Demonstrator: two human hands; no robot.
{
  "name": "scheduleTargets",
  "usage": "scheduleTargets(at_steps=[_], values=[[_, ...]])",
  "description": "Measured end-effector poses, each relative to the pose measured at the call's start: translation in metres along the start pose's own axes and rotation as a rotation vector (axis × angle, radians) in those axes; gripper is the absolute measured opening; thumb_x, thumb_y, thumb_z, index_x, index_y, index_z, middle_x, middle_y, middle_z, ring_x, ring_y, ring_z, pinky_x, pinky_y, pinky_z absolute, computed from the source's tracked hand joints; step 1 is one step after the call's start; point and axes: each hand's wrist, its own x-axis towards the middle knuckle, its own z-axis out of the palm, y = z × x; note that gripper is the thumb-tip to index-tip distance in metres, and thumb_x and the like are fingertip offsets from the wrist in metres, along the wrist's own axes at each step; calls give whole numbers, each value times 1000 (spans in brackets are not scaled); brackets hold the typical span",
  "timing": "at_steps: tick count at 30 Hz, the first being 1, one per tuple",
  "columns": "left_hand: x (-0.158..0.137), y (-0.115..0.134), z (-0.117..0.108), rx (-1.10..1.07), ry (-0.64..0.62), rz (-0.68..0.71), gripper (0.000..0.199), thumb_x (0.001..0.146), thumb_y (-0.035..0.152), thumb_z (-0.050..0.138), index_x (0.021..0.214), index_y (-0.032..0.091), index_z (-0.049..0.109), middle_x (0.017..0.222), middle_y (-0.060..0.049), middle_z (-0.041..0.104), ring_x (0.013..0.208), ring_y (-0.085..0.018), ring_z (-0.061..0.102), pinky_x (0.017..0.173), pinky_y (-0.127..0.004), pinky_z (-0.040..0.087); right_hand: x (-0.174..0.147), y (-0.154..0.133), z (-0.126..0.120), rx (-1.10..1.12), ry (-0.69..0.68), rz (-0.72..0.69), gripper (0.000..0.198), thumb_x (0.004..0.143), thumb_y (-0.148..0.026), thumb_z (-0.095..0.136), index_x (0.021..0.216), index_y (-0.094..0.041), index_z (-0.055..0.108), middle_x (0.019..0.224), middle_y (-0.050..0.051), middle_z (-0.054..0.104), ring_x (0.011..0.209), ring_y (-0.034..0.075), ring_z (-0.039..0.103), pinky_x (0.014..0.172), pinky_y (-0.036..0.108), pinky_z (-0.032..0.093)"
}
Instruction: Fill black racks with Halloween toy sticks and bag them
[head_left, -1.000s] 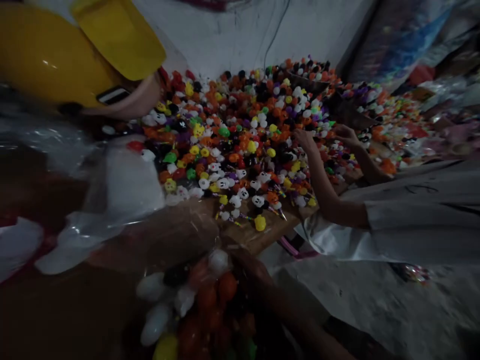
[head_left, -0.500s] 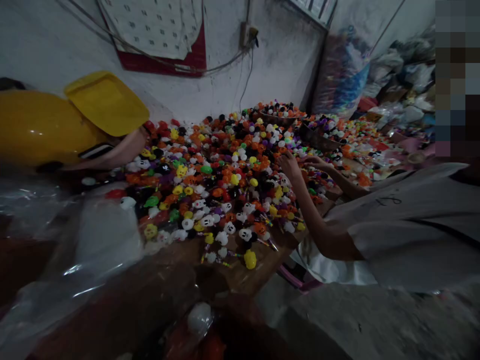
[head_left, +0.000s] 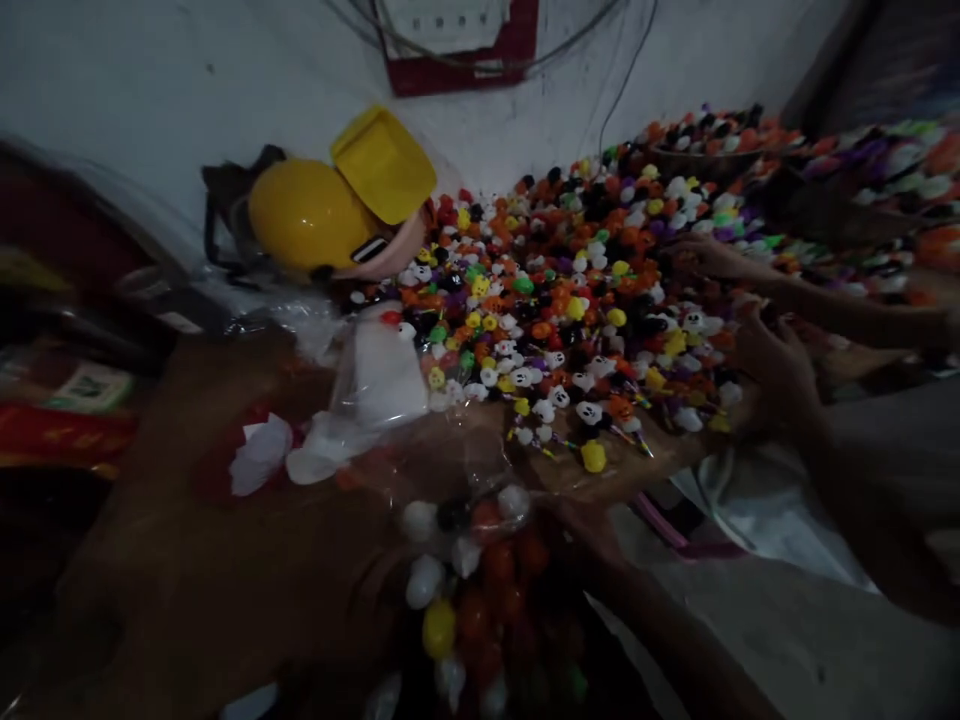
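Note:
A clear plastic bag (head_left: 466, 555) bulges with small plastic figures in white, orange, yellow and black, low in the middle of the head view. My right hand (head_left: 589, 525) is at the bag's upper right side, its fingers closed on the plastic; the view is dark and blurred there. A dim shape at the bag's left edge seems to be my left hand (head_left: 379, 580), its fingers lost in shadow. Just beyond the bag, loose figures, among them white ghost faces (head_left: 589, 412) and a yellow one (head_left: 593, 457), lie near the table edge.
A large pile of small figures (head_left: 540, 290) covers the table. A co-worker's hands (head_left: 772, 350) reach into it from the right. A yellow character-shaped object (head_left: 300, 215) stands by the wall. Flat clear bags (head_left: 390, 365) and a white crumpled piece (head_left: 259, 455) lie at left.
My view has swung left and down, so the scene sits further right. The filled bag shows more fully, and my right forearm has come into view. The co-worker's hands remain at the pile.

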Motion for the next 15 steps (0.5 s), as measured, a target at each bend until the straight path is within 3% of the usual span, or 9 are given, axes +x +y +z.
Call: scheduleTargets(at_steps=[3,6,10,12,15], values=[[-18,-2,8,21,31,-110,32,106,41,54,131,25,67,129,-10,70,109,-20,71,94,-36,61,2,7,-10,-116,-25,-106,25,107,-22,45,114,-21,70,81,4,76,67,14,70,60,23,53],[-33,-2,12,61,17,-239,42,109,25,34,131,24,70,119,-8,78,107,-16,75,93,-24,60,7,10,-14,-169,-55,-102,24,103,-18,52,111,-22,74,86,5,77,69,16,70,60,27,53],[-24,-2,14,121,116,-399,34,109,31,44,112,20,77,102,-5,82,92,-15,77,85,-21,60,20,8,-4,-141,-25,-37,18,101,-19,58,106,-22,75,87,5,77,71,17,70,62,28,53],[-14,0,13,137,164,-413,34,109,30,44,109,19,76,99,-5,82,88,-14,77,83,-20,59,23,5,-1,-149,0,-25,14,100,-20,61,105,-21,74,86,4,78,69,17,70,62,27,52],[-11,6,8,164,221,-293,28,109,25,44,109,17,72,96,-5,82,86,-13,77,83,-18,58,24,1,-6,-208,18,-22,12,98,-18,62,104,-22,72,82,1,77,63,15,69,60,25,51]])
